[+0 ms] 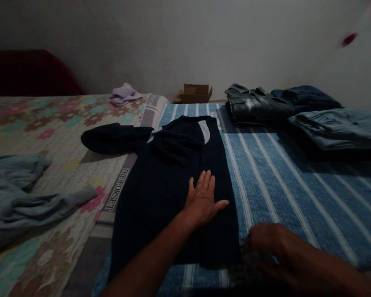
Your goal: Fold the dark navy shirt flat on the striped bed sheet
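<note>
A dark navy hooded sweatshirt with pale shoulder panels lies spread on the striped sheet. Its hood sits at the far end, and one sleeve stretches out to the left. The right side looks folded inward. My left hand rests flat on the body of the sweatshirt, right of its middle, with the fingers straight and the thumb spread. Near the lower right corner of the sweatshirt is my right hand, smeared by motion. Its fingers look bent, but whether they grip the cloth I cannot make out.
A grey garment lies on the flowered bedcover at left. Farther back are a lilac cloth and a cardboard box. Folded dark green clothing, dark jeans and light blue jeans sit on the striped sheet at right.
</note>
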### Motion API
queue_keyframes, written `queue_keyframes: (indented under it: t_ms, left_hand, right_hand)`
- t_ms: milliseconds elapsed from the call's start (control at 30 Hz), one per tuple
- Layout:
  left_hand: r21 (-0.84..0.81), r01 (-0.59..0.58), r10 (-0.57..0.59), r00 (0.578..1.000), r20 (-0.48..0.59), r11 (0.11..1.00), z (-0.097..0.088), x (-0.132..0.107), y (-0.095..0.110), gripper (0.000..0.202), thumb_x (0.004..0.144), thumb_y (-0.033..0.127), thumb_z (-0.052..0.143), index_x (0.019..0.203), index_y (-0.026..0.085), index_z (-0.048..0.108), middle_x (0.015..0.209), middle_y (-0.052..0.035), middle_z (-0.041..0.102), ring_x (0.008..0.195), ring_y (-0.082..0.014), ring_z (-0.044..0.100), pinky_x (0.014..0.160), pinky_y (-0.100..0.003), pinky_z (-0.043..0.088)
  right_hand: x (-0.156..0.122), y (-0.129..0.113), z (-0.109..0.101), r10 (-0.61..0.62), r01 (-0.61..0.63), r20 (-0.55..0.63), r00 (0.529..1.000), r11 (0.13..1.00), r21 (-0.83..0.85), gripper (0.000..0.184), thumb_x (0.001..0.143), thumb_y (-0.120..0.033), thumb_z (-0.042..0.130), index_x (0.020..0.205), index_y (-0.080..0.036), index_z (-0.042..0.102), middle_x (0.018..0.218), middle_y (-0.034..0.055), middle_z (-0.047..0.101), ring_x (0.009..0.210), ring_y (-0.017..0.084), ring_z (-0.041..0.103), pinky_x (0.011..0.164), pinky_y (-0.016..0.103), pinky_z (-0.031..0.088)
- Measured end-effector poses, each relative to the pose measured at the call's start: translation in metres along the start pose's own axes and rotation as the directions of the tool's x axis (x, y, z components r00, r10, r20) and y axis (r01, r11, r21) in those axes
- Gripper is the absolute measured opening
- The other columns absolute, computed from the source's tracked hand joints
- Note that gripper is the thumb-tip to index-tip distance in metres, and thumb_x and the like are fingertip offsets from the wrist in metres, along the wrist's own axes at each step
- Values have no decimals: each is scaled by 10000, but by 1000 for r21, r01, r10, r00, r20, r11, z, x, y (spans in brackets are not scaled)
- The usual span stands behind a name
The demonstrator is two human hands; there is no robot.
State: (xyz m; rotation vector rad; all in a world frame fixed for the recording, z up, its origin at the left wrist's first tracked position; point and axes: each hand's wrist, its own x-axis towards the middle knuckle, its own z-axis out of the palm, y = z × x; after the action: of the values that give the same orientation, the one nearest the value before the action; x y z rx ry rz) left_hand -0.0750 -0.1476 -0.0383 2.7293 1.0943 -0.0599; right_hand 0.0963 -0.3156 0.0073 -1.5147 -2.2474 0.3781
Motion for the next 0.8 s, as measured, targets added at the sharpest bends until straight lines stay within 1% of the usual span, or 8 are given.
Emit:
queue_keyframes:
  t_ms: [67,167,267,367,500,600,733,800]
  left_hand:
    - [-2,-6,6,1000,15,1000,-4,0,-1,788,845,666,272,1427,136,245,1518,-105,154,1391,-297,75,1086,-571,94]
    - [-18,-14,15,999,31,1000,-9,0,-4,737,862,631,296,1419,149,260,1516,-93,159,1390,-275,108,1080,-580,104]
    - [-36,-40,40,999,17,999,-13,0,-8,642,891,548,338,1401,162,293,1511,-83,184,1388,-250,135,1081,-565,131]
    - [-75,-63,62,998,-7,995,-18,-2,-11,534,911,452,370,1362,166,358,1492,-82,252,1379,-230,176,1085,-542,155]
    - [-197,-57,43,996,-73,979,-24,-7,-15,384,917,345,394,1246,173,492,1404,-82,426,1331,-201,309,1087,-494,204]
    - [-256,-64,19,985,-172,965,-26,-18,-18,317,898,260,416,1169,163,549,1321,-85,523,1265,-189,414,1083,-458,247]
    - [-269,-85,-11,941,-339,959,-23,-44,-22,270,869,184,422,1077,161,593,1192,-94,614,1143,-200,532,1023,-430,363]
    - [-273,-95,-34,901,-433,957,-19,-58,-23,230,869,170,421,999,164,610,1097,-90,653,1060,-195,580,959,-395,437]
  right_hand:
    - [26,-9,4,-126,126,28,992,992,8,197,895,-245,429,875,-215,623,801,52,627,721,145,569,663,270,476]
    - [51,-18,28,-251,248,-53,967,967,-49,161,880,-224,463,929,-160,603,955,101,625,950,209,558,848,373,455]
    - [55,-20,54,-236,235,-21,972,970,-59,271,842,-280,530,1077,-149,562,1151,134,574,1132,263,483,945,433,407]
    - [48,-19,67,-185,184,-4,983,981,-55,399,834,-292,543,1209,-165,494,1296,149,496,1231,264,413,1002,451,357]
    - [42,-17,66,-194,192,-27,981,980,-52,424,860,-284,512,1265,-176,452,1343,141,465,1274,242,371,1032,435,331]
    - [48,-13,61,-208,206,-72,976,978,-38,350,879,-256,476,1215,-158,491,1288,144,508,1222,233,424,1001,419,363]
    - [67,-8,52,-208,202,-146,967,978,-51,240,894,-164,407,1062,-139,578,1107,144,586,1006,211,536,842,368,453]
    - [80,-8,45,-220,215,-81,972,974,-65,243,889,-157,414,1057,-147,590,1103,139,580,1015,220,524,831,367,451]
